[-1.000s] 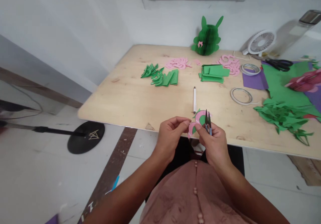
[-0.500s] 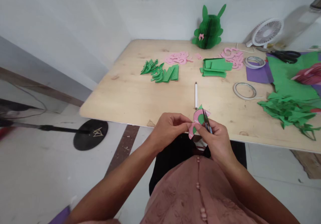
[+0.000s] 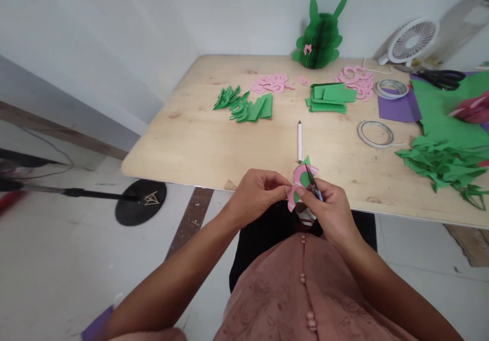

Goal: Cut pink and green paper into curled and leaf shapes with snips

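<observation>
At the table's front edge, my left hand [image 3: 257, 196] pinches the left side of a curved pink paper cutout [image 3: 298, 173]. Green paper [image 3: 304, 179] shows inside the curve and pokes out at its top. My right hand [image 3: 334, 208] is closed round a small pair of scissors [image 3: 314, 184], blades pointing up and away over the right part of the paper. Its thumb also presses on the cutout. Fingers hide the scissors' handles. Just beyond the paper lies a white pen [image 3: 300, 140].
Folded green strips [image 3: 331, 98], green cutouts [image 3: 240, 106] and pink cutouts [image 3: 271, 83] lie further back. A green paper figure [image 3: 320, 43] stands by the wall. Tape rolls [image 3: 375, 135], green scraps [image 3: 445, 163], black scissors [image 3: 441, 79] and a small white fan [image 3: 411, 43] are on the right.
The scissors' blades have shifted slightly left over the paper. Both hands keep nearly the same hold, and the whole view has tilted a little downward.
</observation>
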